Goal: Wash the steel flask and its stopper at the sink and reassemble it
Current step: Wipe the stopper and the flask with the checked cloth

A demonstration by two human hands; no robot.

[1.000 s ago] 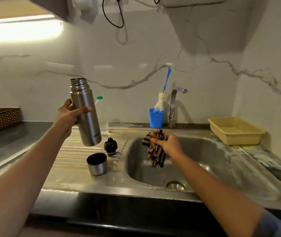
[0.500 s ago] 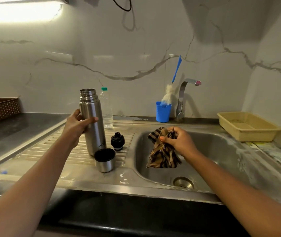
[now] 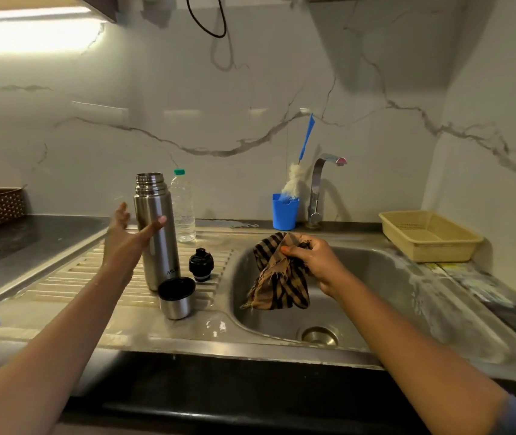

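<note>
Steel flask [image 3: 153,206] upright, partly behind left hand [image 3: 122,246], fingers spread, contact unclear; right hand [image 3: 317,262] grips cloth [image 3: 278,285].

The flask [image 3: 156,233], cup [image 3: 176,298] and stopper [image 3: 201,265] crowd the draining board's [image 3: 62,284] right end; its left side is open. A striped cloth [image 3: 278,284] hangs over the sink [image 3: 391,293].

The flask [image 3: 156,233] stood upright on the drainboard [image 3: 77,277], left of the sink basin [image 3: 391,277], with the left hand [image 3: 125,240] at its left side. The cup lid [image 3: 176,298] sat before it, the stopper [image 3: 201,265] to its right and a bottle [image 3: 183,208] behind. The right hand [image 3: 316,262] held a cloth [image 3: 277,277] over the basin. A tray [image 3: 429,237] lay right of the tap [image 3: 318,186].
</note>
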